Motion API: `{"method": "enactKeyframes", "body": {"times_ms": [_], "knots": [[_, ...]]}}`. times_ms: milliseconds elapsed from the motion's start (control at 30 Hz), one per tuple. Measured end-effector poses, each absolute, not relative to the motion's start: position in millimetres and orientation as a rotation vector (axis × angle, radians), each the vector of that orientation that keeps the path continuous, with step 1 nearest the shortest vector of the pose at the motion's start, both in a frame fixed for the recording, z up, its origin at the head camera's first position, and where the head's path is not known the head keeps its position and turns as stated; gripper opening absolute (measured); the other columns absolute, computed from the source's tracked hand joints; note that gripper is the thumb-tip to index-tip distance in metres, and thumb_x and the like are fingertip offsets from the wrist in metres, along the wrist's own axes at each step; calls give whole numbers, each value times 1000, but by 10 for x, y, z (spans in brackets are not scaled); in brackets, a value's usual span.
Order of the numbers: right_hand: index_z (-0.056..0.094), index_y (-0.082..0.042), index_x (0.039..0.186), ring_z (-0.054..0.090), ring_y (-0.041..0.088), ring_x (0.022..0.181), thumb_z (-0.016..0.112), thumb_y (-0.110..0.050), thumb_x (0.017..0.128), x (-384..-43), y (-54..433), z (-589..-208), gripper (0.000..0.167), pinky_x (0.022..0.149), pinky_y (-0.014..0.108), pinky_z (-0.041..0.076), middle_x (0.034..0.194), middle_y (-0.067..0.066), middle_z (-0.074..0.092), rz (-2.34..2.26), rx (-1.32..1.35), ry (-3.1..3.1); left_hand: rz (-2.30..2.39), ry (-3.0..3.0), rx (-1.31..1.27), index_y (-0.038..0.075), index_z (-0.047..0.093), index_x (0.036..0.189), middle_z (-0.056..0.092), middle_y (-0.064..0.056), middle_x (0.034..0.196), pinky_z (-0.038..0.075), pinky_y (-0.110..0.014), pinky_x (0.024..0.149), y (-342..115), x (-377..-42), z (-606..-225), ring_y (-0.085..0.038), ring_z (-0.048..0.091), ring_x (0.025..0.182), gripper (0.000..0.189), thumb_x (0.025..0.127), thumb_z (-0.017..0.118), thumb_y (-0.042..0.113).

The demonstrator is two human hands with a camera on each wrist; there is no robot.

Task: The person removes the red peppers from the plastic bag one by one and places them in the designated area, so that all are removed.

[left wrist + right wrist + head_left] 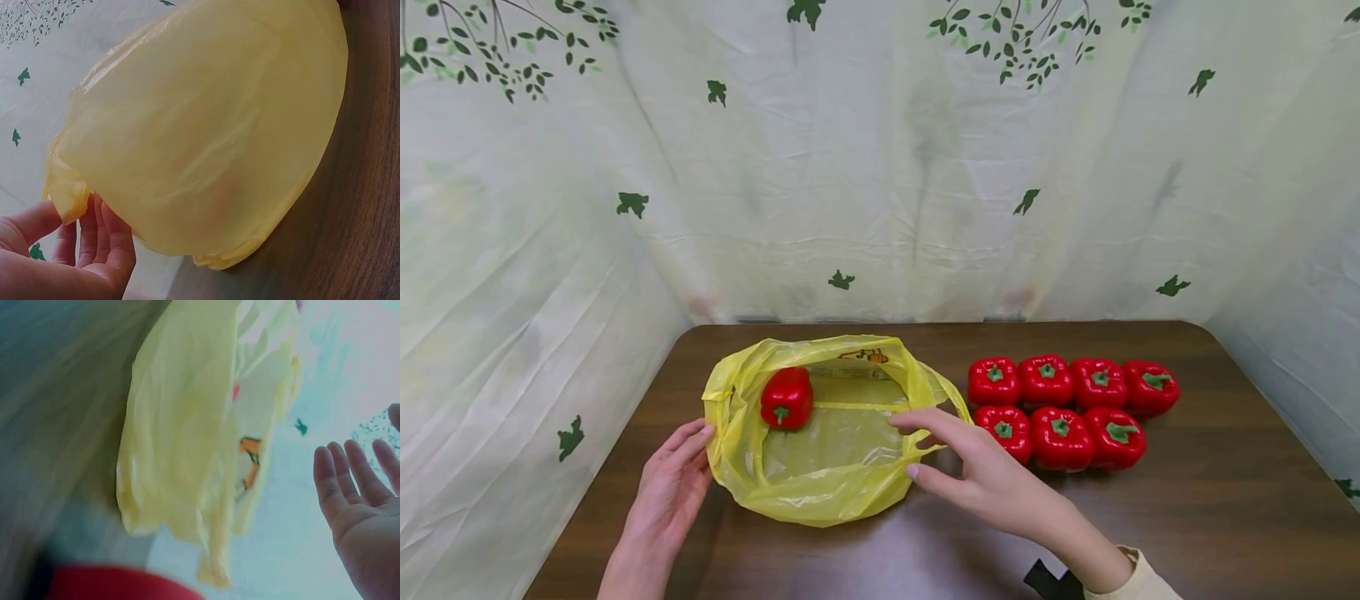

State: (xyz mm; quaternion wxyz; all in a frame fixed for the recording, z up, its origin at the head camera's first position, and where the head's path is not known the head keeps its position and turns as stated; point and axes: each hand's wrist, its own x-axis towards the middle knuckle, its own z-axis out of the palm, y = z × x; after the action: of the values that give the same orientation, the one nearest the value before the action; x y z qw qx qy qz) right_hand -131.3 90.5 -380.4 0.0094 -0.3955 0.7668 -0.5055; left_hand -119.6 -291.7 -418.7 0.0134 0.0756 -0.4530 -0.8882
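A yellow plastic bag stands on the table with its mouth spread upward. Inside it, at the left, lies a red bell pepper, its green stem facing the near side. My left hand pinches the bag's left rim between thumb and fingers; the left wrist view shows the left hand with a fold of yellow plastic in its grip. Over the bag's right edge is my right hand, fingers apart and nothing held. In the right wrist view, the right hand appears apart from the bag.
Right of the bag, several red bell peppers sit in two rows close together on the brown wooden table. A pale curtain with green leaf prints hangs behind and at both sides.
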Motion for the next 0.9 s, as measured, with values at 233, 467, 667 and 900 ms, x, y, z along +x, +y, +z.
{"method": "enactKeyframes", "body": {"times_ms": [233, 467, 667, 900], "knots": [[53, -25, 135, 54, 14, 119, 63, -10, 97, -1497, 554, -3876, 43, 97, 37, 48, 132, -12, 56, -1706, -1133, 2206, -2767, -1410, 236, 7, 70, 102, 68, -4, 105, 53, -28, 83, -2926, -1178, -4192, -15, 65, 96, 17, 101, 53, 3], [57, -22, 132, 56, 14, 116, 59, -6, 96, -1643, 192, -3918, 39, 95, 32, 49, 128, -10, 59, -1722, -1040, 2147, -2761, -1419, 272, 8, 70, 103, 68, -3, 107, 53, -28, 84, -2939, -1158, -4181, -15, 65, 97, 17, 101, 54, 4], [59, -22, 131, 57, 12, 115, 58, -13, 96, -1751, -61, -4024, 36, 92, 28, 49, 128, -9, 59, -1691, -911, 2104, -2754, -1437, 309, 9, 71, 104, 68, -3, 108, 53, -28, 84, -2936, -1156, -4163, -15, 65, 97, 16, 100, 56, 6], [57, -18, 134, 56, 17, 117, 54, -22, 101, -1835, -305, -4154, 34, 94, 27, 46, 129, -5, 59, -1612, -896, 2090, -2744, -1449, 272, 9, 71, 103, 68, -3, 106, 53, -28, 83, -2932, -1149, -4168, -15, 64, 96, 17, 101, 54, 5]]}}
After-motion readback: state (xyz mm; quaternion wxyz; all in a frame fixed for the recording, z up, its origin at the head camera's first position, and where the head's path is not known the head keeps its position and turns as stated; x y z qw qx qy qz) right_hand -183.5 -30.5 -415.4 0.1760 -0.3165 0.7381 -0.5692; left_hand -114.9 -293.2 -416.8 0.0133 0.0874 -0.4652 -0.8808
